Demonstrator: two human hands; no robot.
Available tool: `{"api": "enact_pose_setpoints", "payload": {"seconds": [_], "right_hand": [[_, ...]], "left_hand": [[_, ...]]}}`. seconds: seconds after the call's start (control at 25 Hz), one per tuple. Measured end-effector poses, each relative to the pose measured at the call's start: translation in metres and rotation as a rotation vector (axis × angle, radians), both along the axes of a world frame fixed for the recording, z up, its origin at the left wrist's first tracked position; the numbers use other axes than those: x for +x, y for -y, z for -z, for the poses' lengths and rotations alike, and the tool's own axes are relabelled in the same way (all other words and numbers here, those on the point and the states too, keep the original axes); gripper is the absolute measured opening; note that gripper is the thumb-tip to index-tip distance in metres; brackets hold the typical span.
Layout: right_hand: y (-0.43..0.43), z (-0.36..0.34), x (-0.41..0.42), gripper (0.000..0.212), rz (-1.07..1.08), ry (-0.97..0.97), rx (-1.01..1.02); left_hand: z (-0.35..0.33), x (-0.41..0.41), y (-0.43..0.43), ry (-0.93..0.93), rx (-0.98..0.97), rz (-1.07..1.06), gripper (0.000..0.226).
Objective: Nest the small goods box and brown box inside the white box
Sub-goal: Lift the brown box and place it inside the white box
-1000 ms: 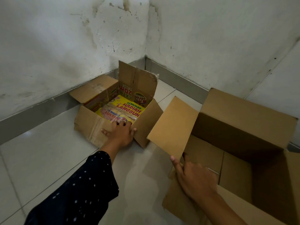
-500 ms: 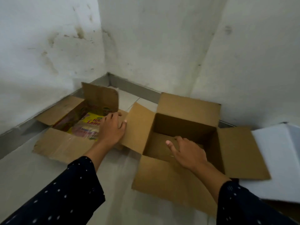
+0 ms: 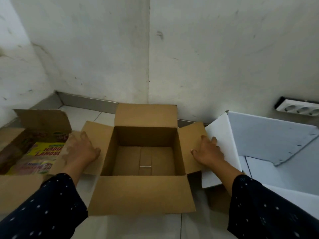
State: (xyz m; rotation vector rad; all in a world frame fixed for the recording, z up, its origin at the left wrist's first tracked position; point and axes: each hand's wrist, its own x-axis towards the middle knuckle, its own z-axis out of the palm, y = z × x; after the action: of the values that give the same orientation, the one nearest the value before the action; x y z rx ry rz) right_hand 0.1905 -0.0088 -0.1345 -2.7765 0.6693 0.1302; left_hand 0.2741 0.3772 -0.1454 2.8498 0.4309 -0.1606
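Head view: three boxes; two hands.

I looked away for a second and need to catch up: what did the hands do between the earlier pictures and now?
The left hand left the small goods box and now lies on the brown box's left flap. The right hand came out of the brown box onto its right flap. The goods stay inside, the brown box empty, and the white box holds neither.
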Motion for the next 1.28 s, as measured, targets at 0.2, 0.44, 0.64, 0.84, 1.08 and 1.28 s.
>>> {"api": "enact_pose_setpoints", "payload": {"seconds": [0.2,0.44,0.64,0.84,1.08,1.28], "right_hand": [[-0.002,-0.002,0.005,0.053,0.042,0.112,0.111],[-0.028,-0.043,-0.016,0.027,-0.064,0.229,0.139],[0.003,-0.136,-0.037,0.025,-0.129,0.363,0.114],[0.07,-0.249,-0.078,0.028,-0.123,0.534,0.079],[0.194,-0.337,-0.152,0.028,-0.063,0.677,-0.015],[0.297,-0.345,-0.213,0.026,0.053,0.643,-0.101]], "left_hand": [[-0.012,-0.004,-0.006,0.175,-0.129,-0.098,0.059],[-0.073,-0.051,0.042,0.357,-0.073,0.091,0.008],[-0.172,-0.093,0.082,0.507,0.0,0.036,0.009],[-0.28,-0.14,0.151,0.709,0.034,0.087,0.022],[-0.362,-0.184,0.275,0.83,0.017,0.148,0.027],[-0.361,-0.207,0.385,0.784,-0.063,0.288,0.029]]}}
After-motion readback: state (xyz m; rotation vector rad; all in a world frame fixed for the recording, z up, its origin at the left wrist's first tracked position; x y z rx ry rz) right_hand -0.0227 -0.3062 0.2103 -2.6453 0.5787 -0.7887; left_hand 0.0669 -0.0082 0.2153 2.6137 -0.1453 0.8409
